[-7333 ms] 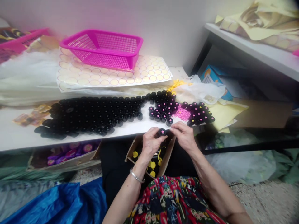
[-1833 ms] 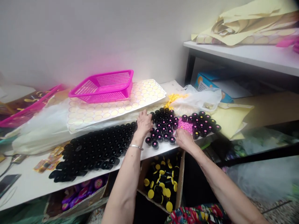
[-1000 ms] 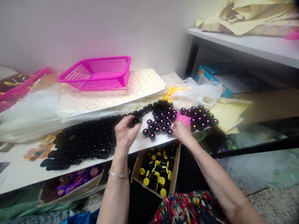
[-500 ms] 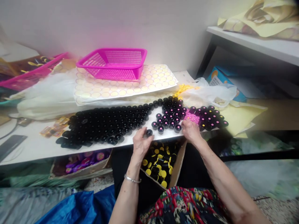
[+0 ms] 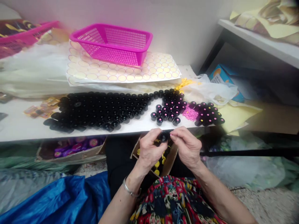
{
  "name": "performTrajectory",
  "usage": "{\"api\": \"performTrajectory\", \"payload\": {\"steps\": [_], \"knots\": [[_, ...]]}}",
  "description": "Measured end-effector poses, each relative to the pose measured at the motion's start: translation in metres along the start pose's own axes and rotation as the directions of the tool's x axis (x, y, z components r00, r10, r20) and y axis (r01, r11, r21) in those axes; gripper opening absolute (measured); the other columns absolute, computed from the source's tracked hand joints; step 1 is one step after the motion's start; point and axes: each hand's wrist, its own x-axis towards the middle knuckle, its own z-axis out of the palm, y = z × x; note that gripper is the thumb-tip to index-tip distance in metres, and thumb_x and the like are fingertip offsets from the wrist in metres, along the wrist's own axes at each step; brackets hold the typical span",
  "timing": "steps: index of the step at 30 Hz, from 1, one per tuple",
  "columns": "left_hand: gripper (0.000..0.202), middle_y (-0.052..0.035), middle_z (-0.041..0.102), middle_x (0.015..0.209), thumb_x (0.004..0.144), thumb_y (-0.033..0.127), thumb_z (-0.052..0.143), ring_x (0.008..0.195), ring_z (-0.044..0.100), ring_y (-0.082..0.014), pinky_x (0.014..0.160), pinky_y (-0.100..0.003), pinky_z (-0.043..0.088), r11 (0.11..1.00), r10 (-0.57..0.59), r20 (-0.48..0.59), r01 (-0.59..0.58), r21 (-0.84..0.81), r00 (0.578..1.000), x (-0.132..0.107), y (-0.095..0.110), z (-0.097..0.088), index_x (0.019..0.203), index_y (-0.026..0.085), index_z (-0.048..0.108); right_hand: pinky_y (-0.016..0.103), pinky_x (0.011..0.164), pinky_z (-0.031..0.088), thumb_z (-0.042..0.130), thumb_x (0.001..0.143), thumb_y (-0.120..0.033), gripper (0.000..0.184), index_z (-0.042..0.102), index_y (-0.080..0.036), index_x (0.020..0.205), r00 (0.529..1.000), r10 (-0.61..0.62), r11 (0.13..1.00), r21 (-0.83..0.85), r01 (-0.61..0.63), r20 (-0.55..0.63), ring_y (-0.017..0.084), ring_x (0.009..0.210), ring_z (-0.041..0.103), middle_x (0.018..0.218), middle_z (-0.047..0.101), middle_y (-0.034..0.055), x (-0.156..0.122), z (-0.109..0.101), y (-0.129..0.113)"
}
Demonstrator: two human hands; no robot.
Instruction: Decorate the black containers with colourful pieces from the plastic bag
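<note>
My left hand (image 5: 151, 149) grips a round black cap (image 5: 163, 137) between thumb and fingers, its top face turned up. Close beside it, my right hand (image 5: 187, 146) pinches a tiny pink piece (image 5: 171, 134) at its fingertips, just right of the cap. Ahead on the table stands a dense block of plain black caps (image 5: 100, 109). To the right of these are black caps with pink dots in their centres (image 5: 171, 109). A heap of small pink pieces (image 5: 190, 113) lies between them and another group of dotted caps (image 5: 209, 114), a few with yellow dots.
A pink basket (image 5: 119, 57) rests on sticker sheets (image 5: 102, 74) at the back. Below the table edge are a carton of black and yellow pieces (image 5: 171, 158) and a box of purple items (image 5: 77, 147). A shelf (image 5: 257, 40) juts in at right.
Both hands have drawn back from the table and come together over the carton. My left hand brought a black cap; my right hand took a pink piece from the heap. The view has shifted.
</note>
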Motion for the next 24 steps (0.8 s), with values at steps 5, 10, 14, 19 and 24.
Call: {"api": "performTrajectory", "payload": {"steps": [5,10,14,19,24], "knots": [[0.018,-0.0019,0.063,0.080,0.070,0.011,0.058,0.073,0.059,-0.0116,0.070,-0.022,0.048,0.999,0.049,-0.038,-0.048,0.019,0.998,-0.003,0.001,0.001,0.086,0.018,0.061,0.027,0.063,0.046,0.059,0.081,-0.015,0.011,0.067,-0.021,0.085,1.000,0.000,1.000,-0.015,0.000,0.010,0.013,0.071,0.057,0.078,0.060,0.0023,-0.002,-0.001,0.006],[0.022,-0.0024,0.063,0.082,0.070,0.009,0.057,0.075,0.059,-0.0123,0.071,-0.023,0.049,0.996,0.076,-0.023,-0.075,0.044,0.997,-0.006,-0.003,0.002,0.090,0.018,0.061,0.026,0.062,0.047,0.058,0.082,-0.015,0.012,0.068,-0.021,0.086,0.996,-0.059,0.994,-0.092,0.065,0.066,0.012,0.071,0.058,0.079,0.060,0.0024,-0.005,-0.003,0.007],[0.024,-0.0034,0.064,0.084,0.069,0.009,0.056,0.077,0.059,-0.0133,0.071,-0.024,0.050,0.992,0.107,-0.026,-0.105,0.065,0.994,-0.007,-0.004,0.001,0.091,0.018,0.061,0.024,0.062,0.048,0.056,0.083,-0.013,0.014,0.067,-0.020,0.088,0.978,-0.132,0.972,-0.171,0.160,0.161,0.012,0.071,0.058,0.079,0.060,0.0028,-0.003,-0.003,0.006],[0.024,-0.0045,0.066,0.086,0.070,0.010,0.055,0.079,0.060,-0.0148,0.072,-0.026,0.051,0.986,0.126,-0.024,-0.123,0.111,0.992,-0.008,-0.005,0.000,0.092,0.018,0.062,0.025,0.062,0.048,0.054,0.084,-0.014,0.014,0.066,-0.020,0.088,0.952,-0.169,0.932,-0.273,0.239,0.256,0.012,0.071,0.057,0.077,0.060,0.0036,0.001,-0.004,0.004],[0.024,-0.0050,0.066,0.086,0.070,0.012,0.056,0.081,0.061,-0.0156,0.074,-0.027,0.052,0.980,0.140,-0.019,-0.136,0.147,0.990,-0.009,-0.007,-0.001,0.092,0.019,0.064,0.027,0.064,0.048,0.050,0.085,-0.013,0.016,0.064,-0.019,0.089,0.921,-0.210,0.893,-0.319,0.317,0.327,0.014,0.073,0.055,0.078,0.059,0.0043,0.003,-0.004,0.003]]}}
